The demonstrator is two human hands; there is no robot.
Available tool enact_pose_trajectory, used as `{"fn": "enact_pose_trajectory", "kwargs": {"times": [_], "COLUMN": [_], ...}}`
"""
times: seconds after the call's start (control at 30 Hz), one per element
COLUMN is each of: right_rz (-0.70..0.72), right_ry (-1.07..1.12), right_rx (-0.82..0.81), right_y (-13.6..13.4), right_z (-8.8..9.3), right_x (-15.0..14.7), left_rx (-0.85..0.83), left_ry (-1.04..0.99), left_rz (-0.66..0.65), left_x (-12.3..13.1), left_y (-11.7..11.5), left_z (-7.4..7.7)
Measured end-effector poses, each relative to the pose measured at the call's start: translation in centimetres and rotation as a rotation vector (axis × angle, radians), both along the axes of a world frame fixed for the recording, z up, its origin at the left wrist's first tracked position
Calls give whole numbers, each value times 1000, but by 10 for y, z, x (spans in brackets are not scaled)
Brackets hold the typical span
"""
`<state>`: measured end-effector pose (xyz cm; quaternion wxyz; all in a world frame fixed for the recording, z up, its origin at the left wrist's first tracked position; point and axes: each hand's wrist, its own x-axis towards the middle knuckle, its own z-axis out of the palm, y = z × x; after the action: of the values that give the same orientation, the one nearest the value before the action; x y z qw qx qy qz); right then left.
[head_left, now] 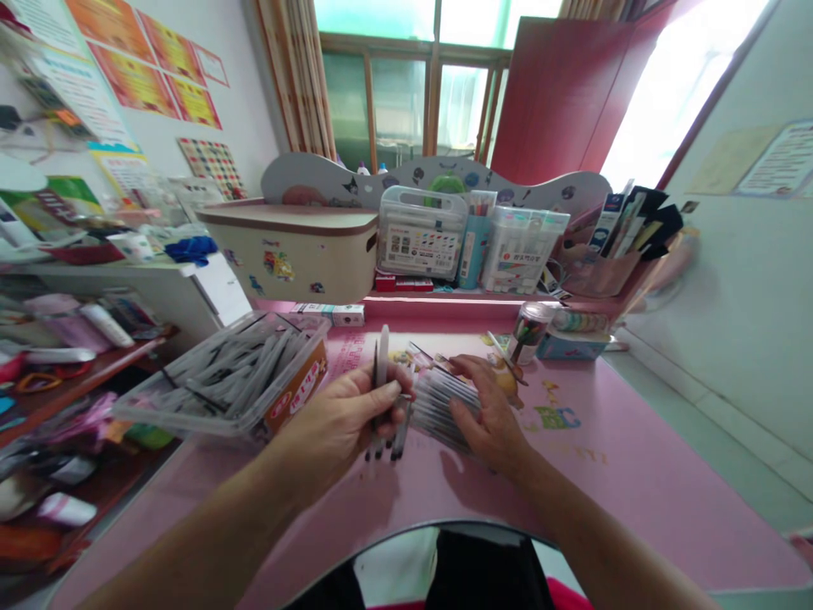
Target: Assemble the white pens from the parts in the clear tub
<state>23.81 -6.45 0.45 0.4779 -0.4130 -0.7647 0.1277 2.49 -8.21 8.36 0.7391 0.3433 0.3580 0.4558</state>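
Observation:
In my left hand [362, 402] are several slim pen-like sticks, pinched between thumb and fingers. One pale stick [384, 352] and a dark one stand upright above the fingers, and black ends [384, 453] show below. My right hand [489, 411] grips a flat bundle of similar translucent grey sticks [441, 405] near the pink tabletop, thumb across its near side. Their exact kind is unclear. To the left, a clear plastic box [254, 419] is heaped with more grey sticks [235, 373], some with dark rods.
The pink desk [635, 491] curves inward at my lap. A lidded cream bin [298, 258], a clear pen case [423, 241] and a marker box [524, 250] line the back shelf. A jar [528, 332] stands at right. Cluttered shelves [82, 364] lie left.

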Motion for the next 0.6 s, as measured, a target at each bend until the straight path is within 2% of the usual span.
{"fn": "enact_pose_trajectory", "kwargs": {"times": [0.13, 0.23, 0.33, 0.47, 0.53, 0.6], "right_rz": [35, 51, 50, 55, 62, 73], "right_ry": [-16, -24, -31, -47, -52, -55], "right_rx": [2, 1, -3, -12, -15, -14], "right_y": [-2, -2, 0, 1, 1, 1], "right_z": [-1, -3, -5, -7, -7, -7], "right_x": [-2, -3, -3, -3, -2, -2], "left_rx": [125, 426, 673, 792, 828, 841], "left_ry": [332, 850, 1380, 1843, 1965, 1997], "left_rz": [2, 42, -123, -231, -246, -244], "left_x": [-52, -89, -109, -109, -106, -106], "left_y": [19, 54, 92, 125, 134, 139], "left_z": [31, 49, 61, 60, 55, 48]}}
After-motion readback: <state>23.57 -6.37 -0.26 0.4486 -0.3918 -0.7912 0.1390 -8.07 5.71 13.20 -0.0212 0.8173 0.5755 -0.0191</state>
